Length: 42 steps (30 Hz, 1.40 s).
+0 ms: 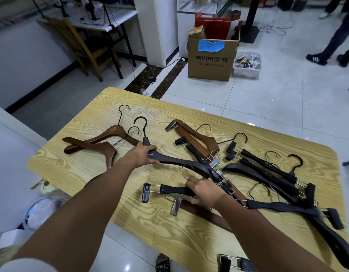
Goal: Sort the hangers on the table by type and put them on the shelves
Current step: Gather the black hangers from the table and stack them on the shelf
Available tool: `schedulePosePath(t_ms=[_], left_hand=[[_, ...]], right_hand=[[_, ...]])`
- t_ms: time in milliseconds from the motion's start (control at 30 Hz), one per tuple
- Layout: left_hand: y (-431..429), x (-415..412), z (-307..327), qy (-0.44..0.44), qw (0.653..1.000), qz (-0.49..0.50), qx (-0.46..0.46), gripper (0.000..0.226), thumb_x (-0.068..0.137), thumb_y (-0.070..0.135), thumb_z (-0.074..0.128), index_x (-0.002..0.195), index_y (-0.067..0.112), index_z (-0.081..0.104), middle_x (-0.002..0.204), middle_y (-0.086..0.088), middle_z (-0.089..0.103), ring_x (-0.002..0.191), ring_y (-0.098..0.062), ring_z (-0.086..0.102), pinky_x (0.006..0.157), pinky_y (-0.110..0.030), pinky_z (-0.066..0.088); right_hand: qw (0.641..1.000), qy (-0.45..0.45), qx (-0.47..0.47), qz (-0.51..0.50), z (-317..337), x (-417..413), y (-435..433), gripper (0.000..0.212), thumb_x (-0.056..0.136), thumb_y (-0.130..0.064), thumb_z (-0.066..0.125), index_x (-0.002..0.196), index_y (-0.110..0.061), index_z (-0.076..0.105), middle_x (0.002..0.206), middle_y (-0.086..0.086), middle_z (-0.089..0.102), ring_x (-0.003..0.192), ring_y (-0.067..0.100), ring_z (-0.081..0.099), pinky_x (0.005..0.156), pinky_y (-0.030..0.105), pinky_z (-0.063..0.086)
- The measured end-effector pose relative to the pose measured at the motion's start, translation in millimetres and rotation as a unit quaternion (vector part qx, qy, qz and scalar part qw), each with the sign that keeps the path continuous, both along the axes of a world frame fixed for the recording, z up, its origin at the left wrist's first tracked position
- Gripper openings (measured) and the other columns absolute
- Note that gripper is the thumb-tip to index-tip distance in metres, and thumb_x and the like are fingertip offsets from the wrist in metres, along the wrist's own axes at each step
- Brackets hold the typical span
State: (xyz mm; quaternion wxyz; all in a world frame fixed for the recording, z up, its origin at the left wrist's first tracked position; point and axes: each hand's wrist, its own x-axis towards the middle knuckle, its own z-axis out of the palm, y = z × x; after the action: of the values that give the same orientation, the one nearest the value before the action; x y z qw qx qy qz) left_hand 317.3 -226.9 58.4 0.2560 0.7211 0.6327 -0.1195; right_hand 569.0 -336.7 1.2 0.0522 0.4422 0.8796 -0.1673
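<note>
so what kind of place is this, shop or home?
Probably a shop, maybe clothing retail: a glass display counter, a cardboard carton beside a white bin of packaged goods on a tiled floor, and mixed hangers spread over a wood-grain table.

Left hand (142, 156) clenched; right hand (204, 190) clenched, nearer

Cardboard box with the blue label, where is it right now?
In the head view the cardboard box stands on the tiled floor past the far end of the table, near top centre, with a white plastic bin to its right.
</note>
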Motion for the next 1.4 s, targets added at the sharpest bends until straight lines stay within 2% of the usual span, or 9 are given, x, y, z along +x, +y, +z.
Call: schedulePosePath(t_ms=[133,333,433,600,833,1000,1100,1233,1400], left_hand=[[0.3,3.6,-0.8,-0.021,1.0,-0.018,0.006,0.067,0.076,0.058,0.067,0.134,0.035,0.045,0.109,-0.008,0.038,0.106,-0.031,0.049,0.094,-0.033,0.043],[6.4,13.3,-2.1,-0.037,0.999,0.009,0.031,0.067,0.077,0.056,0.068,0.136,0.034,0.044,0.123,-0.015,0.039,0.112,-0.034,0.049,0.098,-0.036,0.044],[9.4,13.3,1.4,-0.049,0.996,0.05,0.062,0.07,0.078,0.053,0.068,0.139,0.029,0.042,0.13,-0.018,0.036,0.114,-0.037,0.051,0.1,-0.039,0.046],[12.9,9.9,9.7,-0.048,0.988,0.079,0.12,0.065,0.08,0.05,0.068,0.135,0.025,0.044,0.131,-0.02,0.032,0.104,-0.038,0.056,0.096,-0.042,0.049],[9.2,8.5,14.7,-0.07,0.984,0.114,0.118,0.059,0.079,0.045,0.071,0.125,0.02,0.044,0.125,-0.018,0.03,0.096,-0.036,0.055,0.098,-0.04,0.047],[4.1,12.1,20.1,-0.051,0.989,0.099,0.098,0.066,0.073,0.033,0.08,0.122,0.016,0.039,0.126,-0.017,0.024,0.097,-0.035,0.053,0.097,-0.041,0.047],[3.6,15.3,25.6,-0.046,0.99,0.09,0.102,0.064,0.076,0.022,0.079,0.126,0.015,0.039,0.129,-0.019,0.024,0.101,-0.038,0.053,0.097,-0.04,0.046],[4.2,18.7,34.6,-0.046,0.991,0.054,0.112,0.059,0.081,0.017,0.073,0.131,0.017,0.041,0.13,-0.02,0.029,0.105,-0.039,0.053,0.097,-0.039,0.044],[-0.7,28.4,46.9,-0.034,0.992,0.038,0.119,0.085,0.081,0.013,0.073,0.147,0.024,0.021,0.125,-0.02,0.039,0.107,-0.036,0.053,0.092,-0.042,0.048]], right_hand=[[1.0,0.016,-0.015,-0.004,1.6,1.4,-3.7,0.035,0.084,-0.025,0.055,0.116,-0.01,0.05,0.121,0.008,0.048,0.099,0.031,0.056,0.073,0.037,0.043],[0.999,0.019,-0.004,0.037,0.4,-0.4,-5.2,0.032,0.086,-0.024,0.055,0.114,-0.008,0.053,0.111,0.011,0.053,0.094,0.033,0.056,0.069,0.04,0.042],[0.999,-0.013,-0.008,0.046,-1.8,-2.3,-5.5,0.034,0.09,-0.03,0.055,0.118,-0.01,0.051,0.113,0.011,0.056,0.099,0.032,0.057,0.074,0.04,0.044],[0.997,-0.032,-0.027,0.059,-7.2,-9.2,-8.3,0.037,0.093,-0.032,0.056,0.122,-0.01,0.049,0.116,0.011,0.057,0.103,0.033,0.059,0.077,0.041,0.045],[0.996,-0.035,-0.077,0.042,-3.3,-17.9,-11.7,0.05,0.09,-0.028,0.062,0.135,-0.015,0.043,0.124,0.011,0.053,0.113,0.034,0.054,0.089,0.043,0.043],[0.998,-0.032,-0.031,0.041,4.9,-11.0,-9.3,0.046,0.095,-0.026,0.055,0.136,-0.011,0.041,0.126,0.013,0.053,0.118,0.031,0.049,0.095,0.041,0.039],[0.999,-0.026,0.015,0.036,6.9,-2.7,-8.4,0.04,0.099,-0.03,0.044,0.136,-0.012,0.042,0.126,0.012,0.053,0.119,0.029,0.046,0.099,0.04,0.035],[0.998,-0.026,0.053,0.015,9.2,20.5,-6.5,0.037,0.1,-0.027,0.042,0.135,-0.015,0.043,0.125,0.009,0.054,0.119,0.027,0.045,0.1,0.036,0.034],[0.996,-0.037,0.082,-0.026,9.0,57.3,-8.1,0.033,0.102,-0.029,0.035,0.13,-0.016,0.048,0.124,0.007,0.056,0.116,0.025,0.047,0.099,0.036,0.035]])
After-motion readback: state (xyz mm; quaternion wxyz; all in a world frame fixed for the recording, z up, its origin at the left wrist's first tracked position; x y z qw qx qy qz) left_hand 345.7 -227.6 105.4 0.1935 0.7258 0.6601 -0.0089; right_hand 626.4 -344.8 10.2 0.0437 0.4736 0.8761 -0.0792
